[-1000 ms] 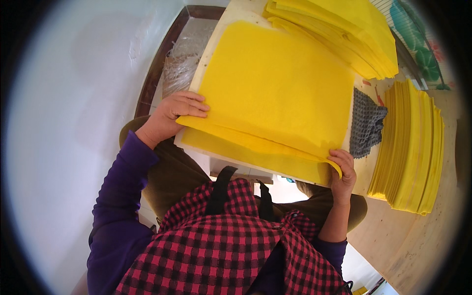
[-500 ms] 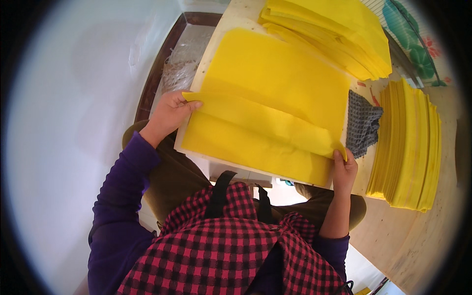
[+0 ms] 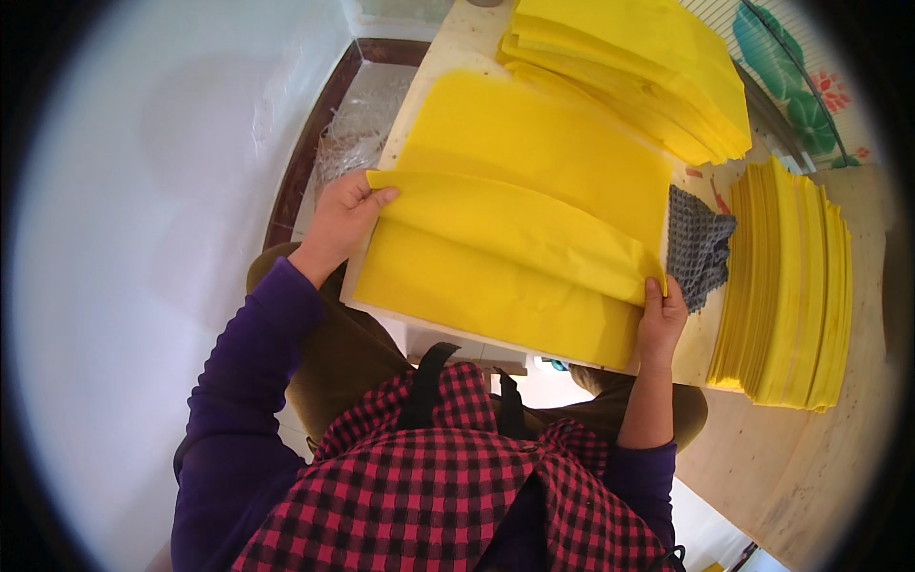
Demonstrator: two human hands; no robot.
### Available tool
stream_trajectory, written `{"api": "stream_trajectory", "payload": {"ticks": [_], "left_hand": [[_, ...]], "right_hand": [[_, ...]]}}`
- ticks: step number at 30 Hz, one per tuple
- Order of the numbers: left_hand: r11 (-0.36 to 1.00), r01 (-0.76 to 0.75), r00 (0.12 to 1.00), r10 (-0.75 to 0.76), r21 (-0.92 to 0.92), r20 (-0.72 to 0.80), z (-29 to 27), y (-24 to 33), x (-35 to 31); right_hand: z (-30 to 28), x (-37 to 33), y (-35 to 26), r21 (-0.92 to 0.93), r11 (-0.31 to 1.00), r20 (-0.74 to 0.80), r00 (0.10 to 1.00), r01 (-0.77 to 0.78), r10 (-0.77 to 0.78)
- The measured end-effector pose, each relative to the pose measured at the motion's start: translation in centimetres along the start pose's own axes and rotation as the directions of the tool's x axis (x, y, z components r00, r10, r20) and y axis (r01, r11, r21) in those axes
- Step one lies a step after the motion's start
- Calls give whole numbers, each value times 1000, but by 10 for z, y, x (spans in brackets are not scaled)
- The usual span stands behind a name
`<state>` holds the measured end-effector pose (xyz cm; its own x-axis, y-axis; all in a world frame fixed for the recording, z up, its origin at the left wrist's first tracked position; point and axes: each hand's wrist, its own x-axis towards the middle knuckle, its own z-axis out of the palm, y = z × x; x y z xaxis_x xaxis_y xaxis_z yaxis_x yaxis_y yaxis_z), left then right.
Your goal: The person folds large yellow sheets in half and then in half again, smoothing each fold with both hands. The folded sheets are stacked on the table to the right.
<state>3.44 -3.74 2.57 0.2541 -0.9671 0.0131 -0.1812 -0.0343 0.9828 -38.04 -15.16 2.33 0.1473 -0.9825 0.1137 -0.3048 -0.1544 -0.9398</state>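
A yellow fabric sheet (image 3: 515,224) lies before me with its near part lifted and folded over toward the far side. My left hand (image 3: 345,214) pinches the left end of the raised fold between thumb and fingers. At the fold's right end, my right hand (image 3: 662,310) grips the other corner the same way. The raised band stretches between both hands. Beneath and around it spreads more flat yellow fabric (image 3: 496,291); I cannot tell how many layers lie there.
A thick pile of yellow sheets (image 3: 629,67) rests at the far right of the wooden table (image 3: 753,467). Folded yellow pieces stand in a stack (image 3: 786,286) on the right. Between that stack and the sheet sits a crumpled grey cloth (image 3: 699,248). Clear plastic (image 3: 353,138) lies beyond the table's left edge.
Both hands keep their hold on the fold. The band between them bulges more and its top edge now arches away from me. The right hand has shifted slightly left and up.
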Motion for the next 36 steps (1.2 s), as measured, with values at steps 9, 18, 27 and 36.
{"api": "stream_trajectory", "payload": {"ticks": [9,18,27,36], "left_hand": [[997,33,999,-35,-76,-24,9,-2,5],[924,-82,971,159,374,-181,14,-15,9],[878,-128,953,238,461,-188,18,-17,14],[662,-172,931,351,730,-98,18,-7,16]], "right_hand": [[2,8,-3,-52,998,-15,999,-36,35],[9,18,11,-188,981,-110,992,46,-67],[4,16,15,-241,970,-89,995,28,-51],[7,18,16,-424,902,-129,981,79,-147]]}}
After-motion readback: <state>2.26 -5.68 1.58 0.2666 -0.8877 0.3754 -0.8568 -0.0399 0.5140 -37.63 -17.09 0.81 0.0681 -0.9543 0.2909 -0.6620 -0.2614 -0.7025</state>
